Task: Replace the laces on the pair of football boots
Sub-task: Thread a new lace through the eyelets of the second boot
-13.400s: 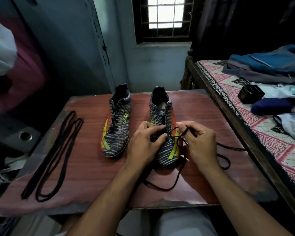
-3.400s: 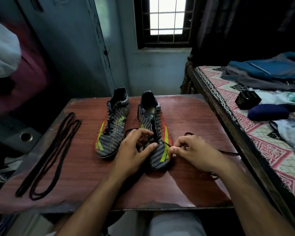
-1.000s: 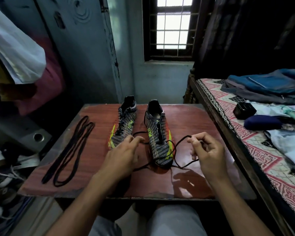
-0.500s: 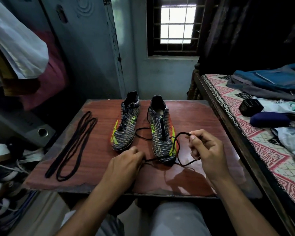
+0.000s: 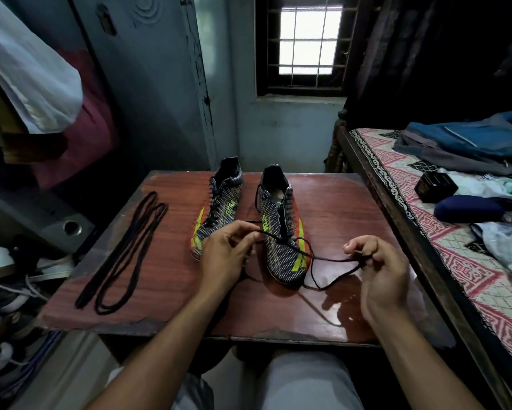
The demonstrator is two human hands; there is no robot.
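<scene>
Hands (image 5: 302,261) each pinch an end of the lace (image 5: 328,260) threaded through the boot (image 5: 279,232) at table's (image 5: 337,208) 12 o'clock.

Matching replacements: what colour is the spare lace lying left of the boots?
Black, clearest in the head view: spare lace.

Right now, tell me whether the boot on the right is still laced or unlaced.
Partly laced. The right boot has its black lace through the lower eyelets only; the left hand and right hand each pinch an end.
</scene>
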